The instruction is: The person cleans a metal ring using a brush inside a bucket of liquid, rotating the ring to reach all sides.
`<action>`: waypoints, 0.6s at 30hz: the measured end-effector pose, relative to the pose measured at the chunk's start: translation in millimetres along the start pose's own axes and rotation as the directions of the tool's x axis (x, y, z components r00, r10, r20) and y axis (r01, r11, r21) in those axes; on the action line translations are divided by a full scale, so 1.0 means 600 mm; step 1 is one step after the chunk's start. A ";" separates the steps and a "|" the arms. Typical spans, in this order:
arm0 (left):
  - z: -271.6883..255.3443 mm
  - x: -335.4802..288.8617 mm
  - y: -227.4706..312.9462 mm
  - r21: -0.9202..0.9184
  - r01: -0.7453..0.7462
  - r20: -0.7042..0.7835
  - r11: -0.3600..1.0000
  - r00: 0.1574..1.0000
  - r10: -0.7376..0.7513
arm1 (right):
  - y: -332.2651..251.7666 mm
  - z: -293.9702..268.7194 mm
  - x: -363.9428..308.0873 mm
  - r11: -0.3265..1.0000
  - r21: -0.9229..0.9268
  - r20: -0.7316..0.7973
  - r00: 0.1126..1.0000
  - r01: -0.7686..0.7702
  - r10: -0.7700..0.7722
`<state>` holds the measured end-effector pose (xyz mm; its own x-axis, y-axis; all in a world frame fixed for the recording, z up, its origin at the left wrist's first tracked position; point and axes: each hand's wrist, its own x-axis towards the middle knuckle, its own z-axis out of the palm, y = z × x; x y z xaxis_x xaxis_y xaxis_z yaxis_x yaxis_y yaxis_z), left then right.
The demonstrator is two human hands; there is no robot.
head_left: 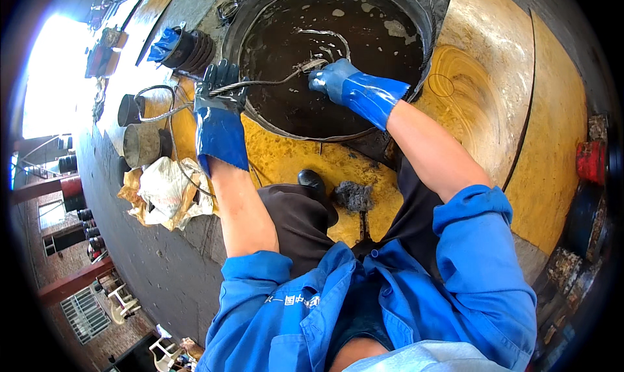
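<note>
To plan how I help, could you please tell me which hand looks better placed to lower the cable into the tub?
Probably the right hand: it reaches over the tub, seemingly closed on the cable. The left hand is open at the tub's left edge, with the cable crossing it.

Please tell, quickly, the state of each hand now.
Left hand: open, fingers extended, steel wire rope lying across it.
Right hand: closed, apparently holding the rope's looped part.

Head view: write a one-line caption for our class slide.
Steel cable crosses the open gloved left hand and runs to the right hand above a round tub of dark liquid.
</note>
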<state>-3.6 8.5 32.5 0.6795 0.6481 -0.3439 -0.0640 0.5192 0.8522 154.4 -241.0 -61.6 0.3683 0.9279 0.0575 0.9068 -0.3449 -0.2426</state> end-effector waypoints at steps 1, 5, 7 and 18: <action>0.003 0.003 0.002 -0.021 0.002 0.007 1.000 1.000 -0.002 | 0.003 0.001 -0.002 1.000 -0.001 -0.002 1.000 -0.008 0.008; 0.019 0.017 0.009 -0.137 0.034 0.042 0.990 0.999 -0.029 | -0.002 -0.016 -0.001 0.926 0.306 -0.121 0.956 -0.219 0.266; 0.030 0.023 0.011 -0.177 0.051 0.058 0.983 0.997 -0.041 | -0.009 -0.030 0.007 0.865 0.436 -0.168 0.921 -0.249 0.350; 0.068 0.047 0.009 -0.264 0.122 0.110 0.957 0.989 -0.096 | -0.103 -0.109 0.044 0.964 0.087 0.283 0.934 -0.249 0.216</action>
<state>45.0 6.8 43.2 0.7586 0.5305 -0.3784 -0.1712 0.7226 0.6698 121.7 -204.5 18.0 0.4818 0.8327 -0.2729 0.7648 -0.5516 -0.3328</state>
